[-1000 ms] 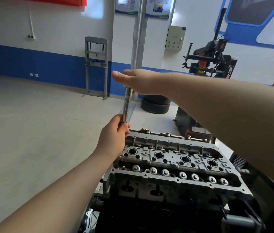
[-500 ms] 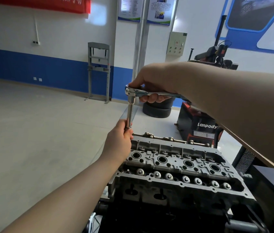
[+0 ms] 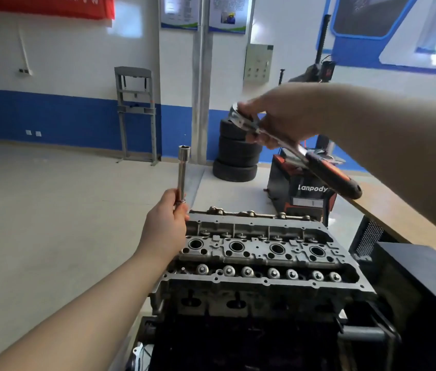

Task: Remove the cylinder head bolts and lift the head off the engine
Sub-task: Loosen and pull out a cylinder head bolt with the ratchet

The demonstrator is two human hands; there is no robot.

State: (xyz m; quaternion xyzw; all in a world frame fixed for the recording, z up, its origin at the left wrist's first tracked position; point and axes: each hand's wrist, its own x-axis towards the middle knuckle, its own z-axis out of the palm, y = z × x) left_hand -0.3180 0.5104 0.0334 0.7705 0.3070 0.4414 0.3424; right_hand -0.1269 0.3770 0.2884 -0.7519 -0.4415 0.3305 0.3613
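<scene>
In the head view, a long, slim, silver steel socket extension [image 3: 183, 172] is held upright by the left hand [image 3: 167, 223], whose fingers are curled round its lower end; its open socket top stands free above the hand. The hand is placed at the far left corner of the grey cast-aluminium cylinder head [image 3: 259, 263], which is seated on the dark engine block [image 3: 238, 344] in the lower middle of the view. Four round plug wells are shown in a row along its top, with a line of valve tops nearer the camera.

A chrome ratchet wrench with a black and orange handle [image 3: 318, 167] is gripped near its round head by the right hand [image 3: 281, 119], fingers wrapped about it, up and to the right of the extension and apart from it. A stack of black tyres [image 3: 238, 156] is seen behind, beside a red and black machine marked Lanpody [image 3: 302, 191].
</scene>
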